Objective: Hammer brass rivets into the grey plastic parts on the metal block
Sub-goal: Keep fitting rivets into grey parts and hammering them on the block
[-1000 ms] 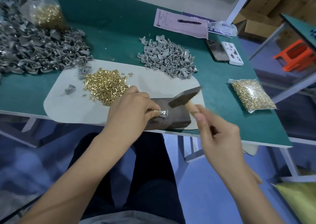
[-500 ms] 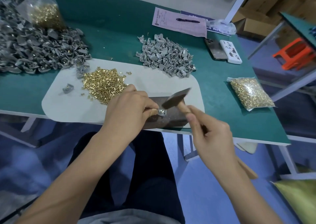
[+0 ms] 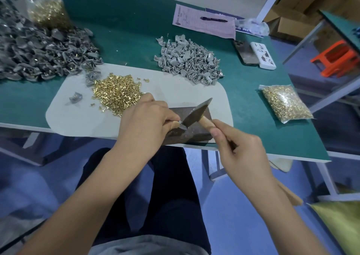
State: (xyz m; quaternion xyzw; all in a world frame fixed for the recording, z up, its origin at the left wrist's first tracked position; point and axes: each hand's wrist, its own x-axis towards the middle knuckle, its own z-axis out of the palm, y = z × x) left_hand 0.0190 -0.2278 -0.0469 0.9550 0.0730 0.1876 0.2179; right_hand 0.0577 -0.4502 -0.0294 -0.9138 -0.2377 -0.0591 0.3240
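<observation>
The fingers (image 3: pixel 173 123) of the left hand (image 3: pixel 144 122) are pinched tight on a small grey plastic part (image 3: pixel 180 125), pressing it down on the metal block (image 3: pixel 187 135), and the fingers (image 3: pixel 220 133) of the right hand (image 3: pixel 239 151) are wrapped round the wooden handle of the hammer (image 3: pixel 194 112). The hammer head looks to be right down on the part, touching or very nearly so, with the left fingertips just beside the striking face. That is the worry: a blow landing a little off would catch a fingertip rather than the rivet. I cannot see the rivet itself under the hammer head, so I cannot say whether it sits straight; if it leans, a strike could bend it or shoot it off sideways. The part is small and held only at one edge, so a glancing hit could flip it out of the pinch.

The block sits near the front edge of the surface (image 3: pixel 253 130), on a pale mat (image 3: pixel 175 91); repeated blows could walk it toward that edge.

Beyond the hands, the loose brass rivets (image 3: pixel 116 93) lie heaped on the mat near the left hand and could scatter with the jolts. Farther back lie a light grey pile of parts (image 3: pixel 187 59), a darker, bigger heap (image 3: pixel 39 54) on the left and a bag of rivets (image 3: pixel 285 102) on the right.
</observation>
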